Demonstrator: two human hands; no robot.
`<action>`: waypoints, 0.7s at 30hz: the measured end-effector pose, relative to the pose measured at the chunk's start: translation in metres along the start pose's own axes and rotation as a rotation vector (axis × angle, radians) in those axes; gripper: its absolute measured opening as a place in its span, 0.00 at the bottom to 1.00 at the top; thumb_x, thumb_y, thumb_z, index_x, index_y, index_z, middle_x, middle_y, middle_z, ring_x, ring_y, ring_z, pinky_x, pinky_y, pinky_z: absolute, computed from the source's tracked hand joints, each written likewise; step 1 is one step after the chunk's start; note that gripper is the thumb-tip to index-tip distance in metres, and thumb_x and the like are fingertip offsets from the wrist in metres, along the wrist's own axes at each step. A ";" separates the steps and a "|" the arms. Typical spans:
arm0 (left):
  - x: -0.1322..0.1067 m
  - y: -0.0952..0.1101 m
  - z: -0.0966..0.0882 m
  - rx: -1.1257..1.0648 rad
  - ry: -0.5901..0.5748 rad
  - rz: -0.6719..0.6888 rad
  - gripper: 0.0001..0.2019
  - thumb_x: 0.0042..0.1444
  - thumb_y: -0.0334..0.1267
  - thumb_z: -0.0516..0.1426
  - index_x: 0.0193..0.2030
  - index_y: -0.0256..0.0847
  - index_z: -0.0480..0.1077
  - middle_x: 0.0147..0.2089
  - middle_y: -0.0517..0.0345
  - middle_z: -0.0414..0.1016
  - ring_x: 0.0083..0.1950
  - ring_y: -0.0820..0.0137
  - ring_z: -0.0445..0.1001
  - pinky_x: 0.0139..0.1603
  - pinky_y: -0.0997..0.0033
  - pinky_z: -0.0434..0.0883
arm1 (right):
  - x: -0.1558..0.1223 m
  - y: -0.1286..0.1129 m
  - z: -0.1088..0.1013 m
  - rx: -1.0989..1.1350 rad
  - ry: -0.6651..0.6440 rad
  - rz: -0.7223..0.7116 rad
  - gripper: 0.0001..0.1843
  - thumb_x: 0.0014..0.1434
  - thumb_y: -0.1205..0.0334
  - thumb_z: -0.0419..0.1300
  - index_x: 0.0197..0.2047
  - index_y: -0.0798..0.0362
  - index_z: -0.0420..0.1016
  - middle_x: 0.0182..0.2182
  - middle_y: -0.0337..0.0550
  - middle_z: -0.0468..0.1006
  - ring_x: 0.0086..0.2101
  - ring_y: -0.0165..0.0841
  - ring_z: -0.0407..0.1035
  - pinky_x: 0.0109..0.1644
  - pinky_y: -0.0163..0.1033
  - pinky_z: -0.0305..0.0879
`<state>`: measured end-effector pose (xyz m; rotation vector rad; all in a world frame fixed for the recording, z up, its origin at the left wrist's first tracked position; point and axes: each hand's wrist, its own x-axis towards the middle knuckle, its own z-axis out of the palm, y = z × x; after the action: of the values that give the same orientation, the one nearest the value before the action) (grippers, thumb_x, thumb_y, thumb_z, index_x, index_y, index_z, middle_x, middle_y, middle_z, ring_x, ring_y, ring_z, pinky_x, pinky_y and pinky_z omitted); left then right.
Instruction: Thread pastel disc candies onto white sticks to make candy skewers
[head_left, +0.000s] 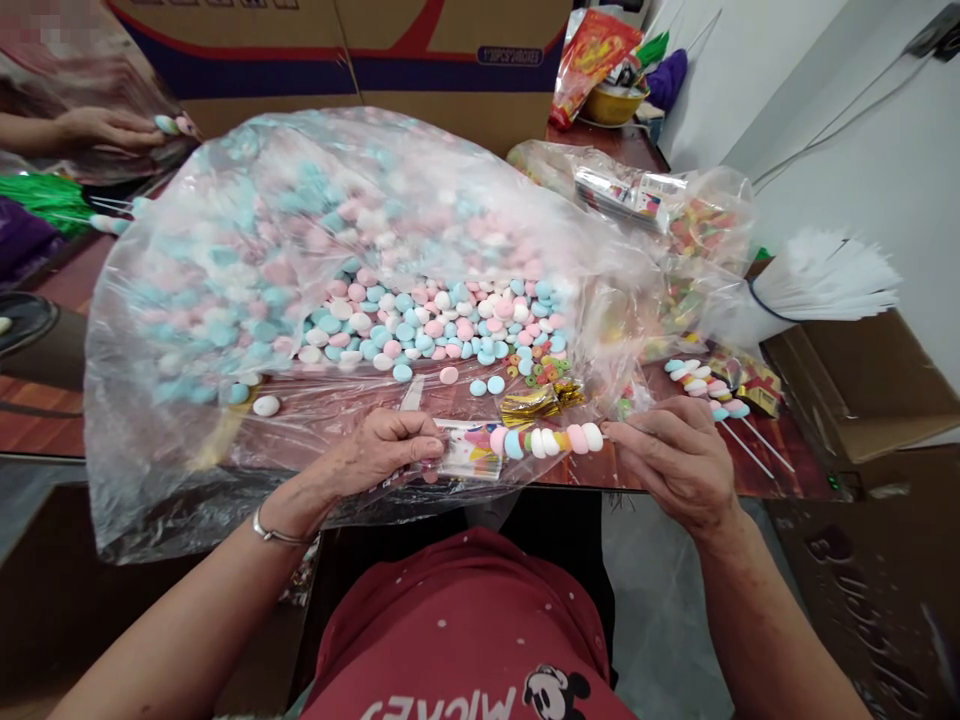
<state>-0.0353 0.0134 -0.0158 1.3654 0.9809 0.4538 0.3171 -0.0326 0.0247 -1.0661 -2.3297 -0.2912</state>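
My left hand (394, 445) is closed, pinching a small printed clear plastic bag (469, 462) near the table's front edge. From the other side, my right hand (679, 460) grips the stick end of a candy skewer (551, 441) strung with pink, blue and white marshmallow candies and small coloured rings. The skewer's far tip overlaps the bag's right end; whether it is inside the bag I cannot tell. Just behind it lie gold twist ties (532, 402) and small ring candies (536, 372). Several loaded skewers (709, 385) rest beyond my right hand.
A large clear bag (187, 230) of pastel candies (450, 320) covers much of the table, its opening facing me. White sticks (832, 280) stand in a container at right, above a cardboard box (870, 370). At upper left, another person's hand (112, 128) holds a candy skewer.
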 end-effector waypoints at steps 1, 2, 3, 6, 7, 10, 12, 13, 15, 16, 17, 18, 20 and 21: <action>0.000 0.000 0.000 -0.007 -0.016 -0.012 0.15 0.55 0.49 0.60 0.28 0.37 0.72 0.23 0.59 0.77 0.17 0.80 0.58 0.16 0.81 0.55 | 0.000 0.000 0.001 0.007 -0.008 0.007 0.14 0.63 0.67 0.60 0.50 0.44 0.77 0.32 0.39 0.79 0.34 0.34 0.67 0.40 0.44 0.60; 0.000 0.000 0.000 -0.009 -0.033 -0.024 0.16 0.55 0.49 0.60 0.28 0.37 0.71 0.23 0.58 0.77 0.17 0.80 0.58 0.16 0.81 0.55 | -0.001 0.001 0.002 0.015 -0.015 0.011 0.14 0.63 0.67 0.60 0.50 0.43 0.77 0.32 0.39 0.79 0.34 0.34 0.67 0.40 0.44 0.59; 0.001 0.001 0.000 -0.007 -0.045 -0.034 0.16 0.55 0.49 0.60 0.28 0.37 0.71 0.23 0.58 0.77 0.17 0.80 0.57 0.16 0.81 0.54 | -0.001 0.001 0.003 0.019 -0.017 0.009 0.14 0.63 0.66 0.60 0.50 0.43 0.77 0.32 0.39 0.79 0.34 0.34 0.66 0.39 0.44 0.59; 0.003 0.004 0.000 0.027 -0.078 -0.042 0.17 0.55 0.50 0.60 0.28 0.37 0.71 0.24 0.57 0.77 0.17 0.80 0.58 0.16 0.81 0.55 | -0.001 0.002 0.005 0.013 -0.014 -0.004 0.14 0.63 0.65 0.60 0.51 0.42 0.77 0.31 0.38 0.79 0.34 0.34 0.66 0.39 0.44 0.58; 0.004 0.006 0.000 0.049 -0.097 -0.031 0.17 0.55 0.50 0.60 0.27 0.37 0.71 0.23 0.58 0.77 0.17 0.80 0.58 0.16 0.80 0.55 | -0.001 0.002 0.005 0.005 -0.018 -0.004 0.14 0.63 0.65 0.60 0.51 0.41 0.77 0.32 0.38 0.80 0.34 0.34 0.65 0.39 0.44 0.57; 0.006 0.009 -0.003 0.120 -0.156 0.013 0.17 0.56 0.49 0.59 0.25 0.37 0.72 0.22 0.58 0.75 0.19 0.79 0.59 0.18 0.80 0.55 | -0.001 0.003 0.004 -0.018 -0.053 0.012 0.12 0.64 0.63 0.60 0.49 0.40 0.78 0.32 0.38 0.80 0.35 0.34 0.66 0.41 0.44 0.58; 0.007 0.010 -0.004 0.131 -0.165 0.037 0.17 0.57 0.49 0.58 0.25 0.37 0.72 0.22 0.58 0.75 0.21 0.77 0.63 0.21 0.80 0.57 | 0.000 0.003 0.003 -0.021 -0.073 0.016 0.12 0.64 0.63 0.60 0.48 0.40 0.78 0.32 0.38 0.80 0.35 0.34 0.66 0.41 0.44 0.58; 0.007 0.010 -0.004 0.128 -0.161 0.043 0.17 0.57 0.48 0.58 0.24 0.37 0.72 0.22 0.57 0.75 0.22 0.76 0.64 0.22 0.79 0.59 | 0.001 0.002 0.004 -0.012 -0.075 0.010 0.11 0.64 0.63 0.60 0.48 0.41 0.78 0.32 0.38 0.80 0.35 0.34 0.67 0.41 0.44 0.58; 0.008 0.010 -0.003 0.118 -0.154 0.048 0.17 0.57 0.48 0.58 0.25 0.38 0.72 0.22 0.57 0.75 0.24 0.75 0.67 0.24 0.78 0.61 | 0.004 0.000 0.005 0.030 -0.061 -0.017 0.11 0.64 0.65 0.59 0.47 0.42 0.78 0.33 0.38 0.80 0.34 0.33 0.66 0.41 0.44 0.58; 0.009 0.009 -0.002 0.114 -0.152 0.043 0.16 0.57 0.48 0.58 0.25 0.38 0.72 0.22 0.57 0.75 0.24 0.75 0.67 0.25 0.78 0.62 | 0.005 -0.002 0.007 0.060 -0.050 -0.031 0.11 0.64 0.66 0.59 0.47 0.43 0.78 0.33 0.38 0.80 0.34 0.33 0.66 0.40 0.43 0.58; 0.009 0.009 0.000 0.109 -0.154 0.037 0.16 0.57 0.48 0.58 0.26 0.38 0.73 0.22 0.57 0.75 0.24 0.75 0.67 0.25 0.78 0.62 | 0.006 -0.004 0.010 0.091 -0.044 -0.041 0.11 0.63 0.67 0.59 0.46 0.44 0.77 0.32 0.38 0.80 0.33 0.33 0.66 0.40 0.43 0.58; 0.010 0.009 0.001 0.105 -0.161 0.030 0.16 0.57 0.48 0.59 0.27 0.37 0.73 0.22 0.57 0.76 0.24 0.75 0.67 0.25 0.77 0.63 | 0.007 -0.007 0.012 0.117 -0.045 -0.042 0.11 0.63 0.68 0.58 0.46 0.45 0.77 0.32 0.38 0.80 0.33 0.33 0.66 0.40 0.43 0.58; 0.011 0.009 0.003 0.091 -0.179 0.024 0.15 0.56 0.48 0.60 0.28 0.37 0.74 0.23 0.58 0.76 0.24 0.74 0.68 0.25 0.77 0.63 | 0.009 -0.012 0.018 0.149 -0.062 -0.020 0.11 0.63 0.68 0.57 0.45 0.48 0.78 0.31 0.39 0.80 0.32 0.33 0.65 0.39 0.42 0.58; 0.012 0.010 0.004 0.084 -0.189 0.023 0.14 0.55 0.47 0.60 0.28 0.37 0.74 0.23 0.58 0.76 0.24 0.74 0.68 0.25 0.77 0.63 | 0.009 -0.014 0.020 0.160 -0.078 -0.002 0.11 0.64 0.69 0.56 0.44 0.48 0.78 0.30 0.39 0.79 0.31 0.33 0.65 0.39 0.42 0.58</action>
<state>-0.0231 0.0221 -0.0109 1.4683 0.8371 0.2972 0.2936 -0.0281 0.0138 -1.0127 -2.3780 -0.0629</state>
